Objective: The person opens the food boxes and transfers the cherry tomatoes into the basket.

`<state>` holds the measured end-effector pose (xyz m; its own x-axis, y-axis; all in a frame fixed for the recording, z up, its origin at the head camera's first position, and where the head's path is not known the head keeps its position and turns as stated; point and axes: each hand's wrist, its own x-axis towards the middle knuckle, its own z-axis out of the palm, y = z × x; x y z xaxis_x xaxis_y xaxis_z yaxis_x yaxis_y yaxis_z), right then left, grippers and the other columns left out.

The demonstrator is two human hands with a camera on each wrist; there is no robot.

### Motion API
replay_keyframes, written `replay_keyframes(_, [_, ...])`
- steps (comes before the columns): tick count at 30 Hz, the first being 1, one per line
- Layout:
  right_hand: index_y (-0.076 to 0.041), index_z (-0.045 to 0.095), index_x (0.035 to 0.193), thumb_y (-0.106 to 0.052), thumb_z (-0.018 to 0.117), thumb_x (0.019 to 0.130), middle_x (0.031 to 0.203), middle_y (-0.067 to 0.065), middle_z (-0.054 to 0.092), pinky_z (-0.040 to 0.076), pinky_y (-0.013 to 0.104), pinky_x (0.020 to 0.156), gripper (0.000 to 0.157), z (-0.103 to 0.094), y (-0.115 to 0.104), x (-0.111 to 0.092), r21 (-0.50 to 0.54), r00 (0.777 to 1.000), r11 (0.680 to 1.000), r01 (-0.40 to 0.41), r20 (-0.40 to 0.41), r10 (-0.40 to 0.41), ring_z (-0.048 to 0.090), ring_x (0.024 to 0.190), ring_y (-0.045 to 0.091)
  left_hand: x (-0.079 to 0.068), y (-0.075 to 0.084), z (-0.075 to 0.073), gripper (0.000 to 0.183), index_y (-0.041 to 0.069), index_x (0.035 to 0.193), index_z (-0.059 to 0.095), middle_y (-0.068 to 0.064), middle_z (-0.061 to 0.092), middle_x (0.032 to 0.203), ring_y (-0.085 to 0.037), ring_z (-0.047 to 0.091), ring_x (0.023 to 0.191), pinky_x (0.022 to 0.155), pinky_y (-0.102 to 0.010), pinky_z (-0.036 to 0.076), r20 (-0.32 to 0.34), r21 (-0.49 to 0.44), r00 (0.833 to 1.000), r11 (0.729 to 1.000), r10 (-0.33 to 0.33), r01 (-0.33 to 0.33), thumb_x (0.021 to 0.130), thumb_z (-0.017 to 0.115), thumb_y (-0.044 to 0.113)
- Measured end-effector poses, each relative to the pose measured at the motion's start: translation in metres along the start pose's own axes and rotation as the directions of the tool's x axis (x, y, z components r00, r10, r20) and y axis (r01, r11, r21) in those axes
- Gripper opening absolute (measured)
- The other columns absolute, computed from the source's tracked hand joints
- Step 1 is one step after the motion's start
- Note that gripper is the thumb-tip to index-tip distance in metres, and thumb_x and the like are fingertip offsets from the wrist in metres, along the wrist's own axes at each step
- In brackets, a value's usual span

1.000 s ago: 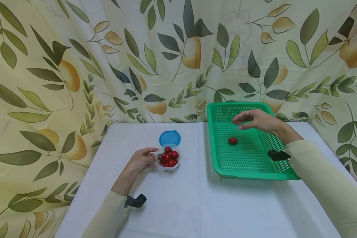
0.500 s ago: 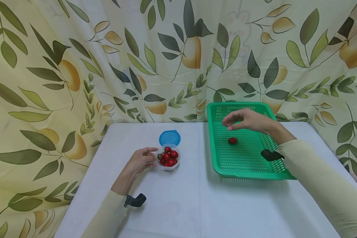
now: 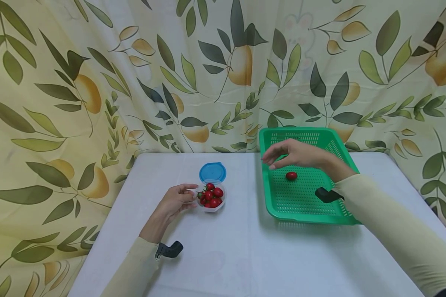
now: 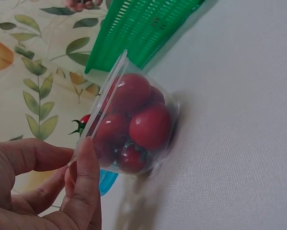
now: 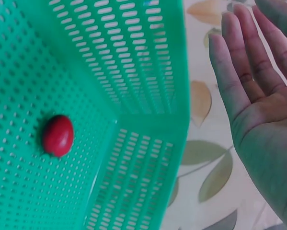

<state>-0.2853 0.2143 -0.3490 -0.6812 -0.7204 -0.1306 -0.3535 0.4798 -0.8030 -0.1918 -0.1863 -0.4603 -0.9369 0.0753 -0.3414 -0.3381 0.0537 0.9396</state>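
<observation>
left hand (image 3: 172, 202): we see it pinching the rim of a clear tub (image 3: 210, 210) with its fingertips, at the tub's left side

right hand (image 3: 295, 154): we see nothing in it; its fingers are loosely stretched, and it is raised above a green basket (image 3: 304, 206), its fingertips over the basket's left rim as the head view shows it

clear tub: just right of the left hand's fingertips and well to the left of the right hand, it stands open-topped on the white surface (image 3: 223, 260)

tomatoes (image 3: 208, 196): we find them heaped in the clear tub, close beside the left hand; one with a green stalk shows at the rim next to the fingertips

blue lid (image 3: 212, 172): off the tub's mouth, beyond the left hand and just behind the tub; we cannot tell whether the two are joined

green basket: under the right hand and well apart from the left hand, with slotted walls and a perforated floor

lone tomato (image 3: 291, 176): red, on the basket's floor, lower than the right hand and just on our side of it

wrists: we wear pale sleeves (image 3: 397, 235), and a dark device (image 3: 169, 250) sits behind the left hand

curtain (image 3: 215, 95): leaf-and-fruit patterned, beyond both hands
</observation>
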Motion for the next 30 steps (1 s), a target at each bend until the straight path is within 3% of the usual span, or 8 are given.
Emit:
replay_keyframes(11, [-0.015,0.069,0.125,-0.019,0.078,0.090,0.120,0.003,0.071,0.057,0.035,0.093,0.037,0.015,-0.027,0.024,0.006,0.998,1.000,-0.017,0.065,0.016,0.064,0.116,0.030,0.001,-0.002,-0.001,0.042,-0.002,0.135,0.061,-0.015,0.054,0.101,-0.019,0.059,0.080,0.079,-0.035,0.062,-0.004,-0.013,1.000,1.000,-0.010,0.010,0.093,0.057,-0.009])
replay_keyframes(22, [-0.017,0.070,0.124,-0.015,0.077,0.090,0.121,0.003,0.070,0.057,0.037,0.094,0.034,0.030,-0.040,0.048,-0.014,0.989,0.999,0.038,0.142,-0.036,0.066,0.113,0.025,0.002,-0.002,-0.001,0.042,-0.001,0.136,0.060,-0.013,0.053,0.100,-0.019,0.059,0.082,0.079,-0.033,0.062,-0.007,0.019,1.000,1.000,-0.007,0.007,0.094,0.057,-0.007])
replay_keyframes(30, [-0.016,0.069,0.126,-0.015,0.077,0.091,0.125,0.009,0.068,0.056,0.038,0.097,0.037,0.040,-0.052,0.066,0.005,0.971,0.998,0.057,0.231,-0.056,0.063,0.117,0.029,0.002,-0.001,0.000,0.042,-0.001,0.135,0.060,-0.015,0.053,0.102,-0.020,0.059,0.082,0.079,-0.034,0.062,-0.004,0.011,1.000,1.000,-0.005,0.005,0.094,0.057,-0.007])
